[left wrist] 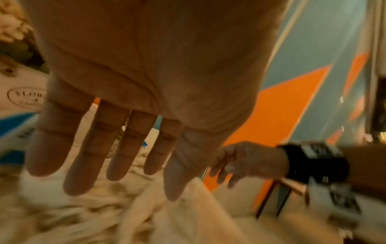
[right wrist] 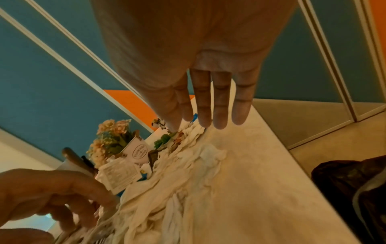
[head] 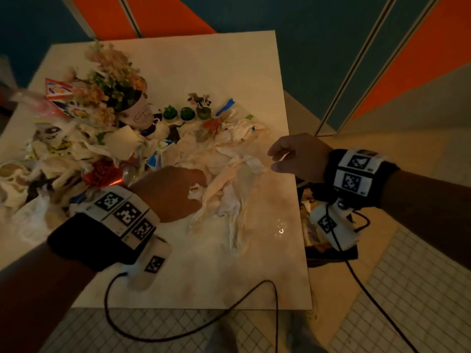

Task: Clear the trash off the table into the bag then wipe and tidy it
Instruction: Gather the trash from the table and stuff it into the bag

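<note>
A heap of crumpled white tissues [head: 229, 174] covers the middle of the white table [head: 204, 276]. My left hand [head: 173, 192] hovers low over the near part of the tissues [left wrist: 104, 214], palm down. In the left wrist view the left hand [left wrist: 125, 156] has straight, spread fingers and holds nothing. My right hand [head: 293, 159] floats open above the table's right edge, beside the heap, empty too [right wrist: 213, 102]. A dark trash bag [head: 328, 253] hangs below the right edge, under my right wrist, and shows again as the bag [right wrist: 344, 189].
A flower pot [head: 140, 113] and small green plants [head: 187, 113] stand behind the heap. Wrappers, a red packet [head: 102, 171], a blue-white carton [head: 158, 154] and a spoon [head: 132, 171] lie at the left. The near table surface looks smeared. A cable trails over the front edge.
</note>
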`<state>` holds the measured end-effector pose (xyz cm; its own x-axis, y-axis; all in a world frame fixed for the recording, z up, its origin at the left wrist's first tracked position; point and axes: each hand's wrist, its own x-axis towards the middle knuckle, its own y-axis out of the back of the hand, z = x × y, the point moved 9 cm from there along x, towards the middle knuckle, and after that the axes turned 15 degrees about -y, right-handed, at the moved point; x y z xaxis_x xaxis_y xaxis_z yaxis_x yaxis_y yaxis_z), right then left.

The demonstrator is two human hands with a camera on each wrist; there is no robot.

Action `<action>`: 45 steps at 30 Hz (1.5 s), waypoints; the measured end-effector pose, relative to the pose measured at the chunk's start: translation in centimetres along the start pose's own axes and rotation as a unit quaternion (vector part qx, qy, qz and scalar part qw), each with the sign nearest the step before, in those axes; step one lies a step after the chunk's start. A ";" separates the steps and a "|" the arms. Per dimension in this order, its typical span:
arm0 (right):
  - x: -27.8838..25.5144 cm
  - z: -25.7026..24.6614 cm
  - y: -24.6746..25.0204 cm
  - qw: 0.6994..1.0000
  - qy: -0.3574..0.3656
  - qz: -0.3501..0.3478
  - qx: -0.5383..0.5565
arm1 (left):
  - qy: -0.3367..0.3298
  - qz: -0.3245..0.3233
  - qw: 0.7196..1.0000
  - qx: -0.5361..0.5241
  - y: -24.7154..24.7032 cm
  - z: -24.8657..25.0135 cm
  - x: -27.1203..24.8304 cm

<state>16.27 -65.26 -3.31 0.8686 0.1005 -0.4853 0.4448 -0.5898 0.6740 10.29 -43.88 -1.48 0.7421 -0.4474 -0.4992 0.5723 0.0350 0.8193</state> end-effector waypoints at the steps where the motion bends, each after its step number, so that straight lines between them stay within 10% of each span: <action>1: 0.0 -0.5 -0.6 1.000 0.000 -0.004 0.000 | 0.008 -0.044 0.997 0.061 -0.7 -0.8 -0.3; 4: 0.1 -2.2 -2.4 1.000 0.001 -0.015 -0.016 | 0.030 -0.057 0.991 0.114 -0.7 -3.6 -1.0; 11: 0.0 -7.2 -7.2 0.987 -0.009 -0.033 -0.159 | -0.020 0.190 0.976 0.105 5.2 -7.8 -3.6; 23: 0.9 -9.6 -14.4 0.963 -0.106 -0.061 -0.239 | -0.022 0.088 0.996 -0.023 1.8 -11.3 1.8; 45: 2.5 -12.9 -14.4 0.989 -0.096 0.062 -0.094 | 0.038 0.376 0.905 -0.197 6.0 -15.3 -4.5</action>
<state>14.85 -46.18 -7.01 0.8695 -0.1273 -0.4773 0.3862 -0.4273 0.8175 15.73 -27.99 1.39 0.9865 -0.1036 0.1268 -0.0343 0.6264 0.7788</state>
